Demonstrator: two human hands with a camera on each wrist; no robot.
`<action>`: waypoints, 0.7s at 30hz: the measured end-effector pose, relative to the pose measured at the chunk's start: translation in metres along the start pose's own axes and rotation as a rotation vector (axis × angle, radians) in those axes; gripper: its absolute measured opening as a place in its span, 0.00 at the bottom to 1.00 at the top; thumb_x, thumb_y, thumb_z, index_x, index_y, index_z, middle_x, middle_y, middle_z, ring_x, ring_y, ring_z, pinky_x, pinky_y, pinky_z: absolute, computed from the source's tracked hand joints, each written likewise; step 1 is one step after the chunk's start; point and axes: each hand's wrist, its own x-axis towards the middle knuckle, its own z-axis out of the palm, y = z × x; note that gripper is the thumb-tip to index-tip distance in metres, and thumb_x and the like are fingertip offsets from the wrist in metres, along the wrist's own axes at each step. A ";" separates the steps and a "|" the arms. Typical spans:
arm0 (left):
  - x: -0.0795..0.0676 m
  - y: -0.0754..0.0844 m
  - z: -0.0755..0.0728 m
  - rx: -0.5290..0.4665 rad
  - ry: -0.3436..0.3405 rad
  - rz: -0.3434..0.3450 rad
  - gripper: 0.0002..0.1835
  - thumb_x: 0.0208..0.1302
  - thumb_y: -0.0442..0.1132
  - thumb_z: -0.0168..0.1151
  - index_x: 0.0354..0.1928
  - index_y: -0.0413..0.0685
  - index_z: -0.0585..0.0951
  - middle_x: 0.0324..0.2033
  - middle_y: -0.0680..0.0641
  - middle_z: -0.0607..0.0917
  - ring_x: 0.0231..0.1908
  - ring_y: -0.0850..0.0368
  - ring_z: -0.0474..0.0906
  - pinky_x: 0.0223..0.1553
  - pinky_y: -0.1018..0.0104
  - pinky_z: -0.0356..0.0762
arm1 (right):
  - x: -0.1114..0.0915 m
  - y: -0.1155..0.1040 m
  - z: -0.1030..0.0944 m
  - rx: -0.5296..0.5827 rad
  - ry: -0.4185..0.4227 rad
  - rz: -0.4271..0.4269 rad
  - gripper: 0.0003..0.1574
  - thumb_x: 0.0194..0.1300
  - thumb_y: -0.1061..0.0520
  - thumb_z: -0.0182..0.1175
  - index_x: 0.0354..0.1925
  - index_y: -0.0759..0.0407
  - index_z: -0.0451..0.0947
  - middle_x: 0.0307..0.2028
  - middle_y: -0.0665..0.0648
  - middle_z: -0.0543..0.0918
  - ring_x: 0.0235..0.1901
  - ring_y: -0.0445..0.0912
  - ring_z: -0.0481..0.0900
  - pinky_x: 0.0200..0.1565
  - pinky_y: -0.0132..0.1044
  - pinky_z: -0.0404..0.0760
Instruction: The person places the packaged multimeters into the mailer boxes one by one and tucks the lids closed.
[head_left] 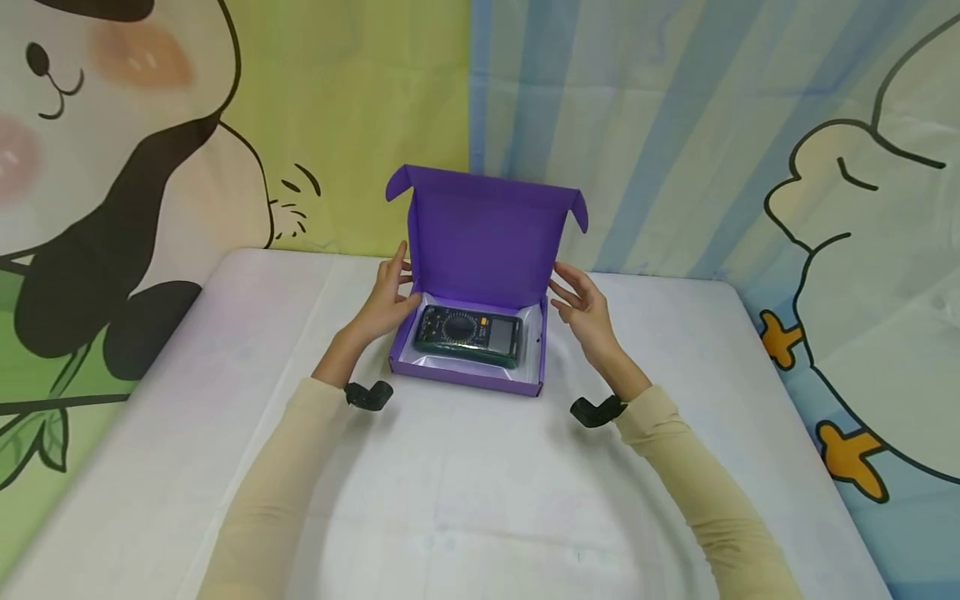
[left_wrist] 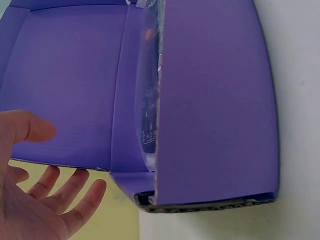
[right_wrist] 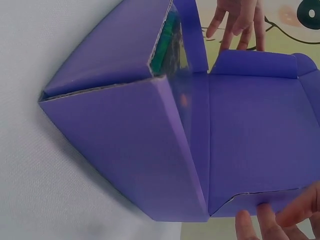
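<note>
purple box [head_left: 465, 377] sits on the white table [head_left: 465, 483] between both hands, its lid [head_left: 483, 237] standing up at the back. a dark multimeter [head_left: 467, 335] lies inside, apart from all the fingers. the left hand [head_left: 384, 304] is at the box's left rear corner, fingers spread and thumb held away from them. the right hand [head_left: 587, 315] is beside the lid's right edge, fingers loosely bent and parted. i cannot tell whether any fingertip touches the cardboard.

Purple box [left_wrist: 220, 105], lid [left_wrist: 70, 75] up; L fingers [left_wrist: 88, 202] nr lid edge; dark item [left_wrist: 148, 120] part. vis. inside.
</note>
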 end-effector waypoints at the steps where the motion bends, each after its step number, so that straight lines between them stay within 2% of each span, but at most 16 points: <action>1: 0.000 0.000 0.000 0.000 -0.002 -0.001 0.47 0.64 0.26 0.52 0.76 0.42 0.35 0.61 0.29 0.56 0.64 0.29 0.63 0.54 0.42 0.73 | 0.001 0.000 0.000 0.000 0.005 0.002 0.47 0.53 0.84 0.37 0.71 0.63 0.59 0.72 0.59 0.62 0.68 0.55 0.65 0.66 0.49 0.68; 12: -0.008 0.000 -0.002 0.012 -0.035 -0.056 0.47 0.65 0.28 0.56 0.78 0.47 0.38 0.63 0.31 0.56 0.66 0.32 0.62 0.57 0.42 0.71 | -0.004 -0.003 0.003 0.021 0.043 0.056 0.44 0.53 0.84 0.36 0.69 0.68 0.60 0.71 0.62 0.63 0.67 0.57 0.67 0.62 0.51 0.73; 18: -0.012 -0.001 -0.004 0.068 -0.022 -0.012 0.45 0.64 0.28 0.57 0.76 0.40 0.43 0.62 0.30 0.60 0.65 0.33 0.63 0.61 0.39 0.65 | -0.007 -0.003 0.001 0.035 0.058 -0.012 0.38 0.55 0.83 0.35 0.65 0.74 0.62 0.69 0.63 0.65 0.64 0.60 0.70 0.57 0.42 0.79; 21: -0.014 -0.001 -0.004 0.076 -0.023 -0.012 0.45 0.64 0.28 0.58 0.76 0.41 0.44 0.63 0.30 0.60 0.65 0.33 0.63 0.62 0.39 0.65 | -0.008 -0.002 0.003 0.048 0.065 -0.027 0.37 0.56 0.82 0.36 0.64 0.74 0.63 0.68 0.63 0.66 0.64 0.61 0.70 0.54 0.39 0.80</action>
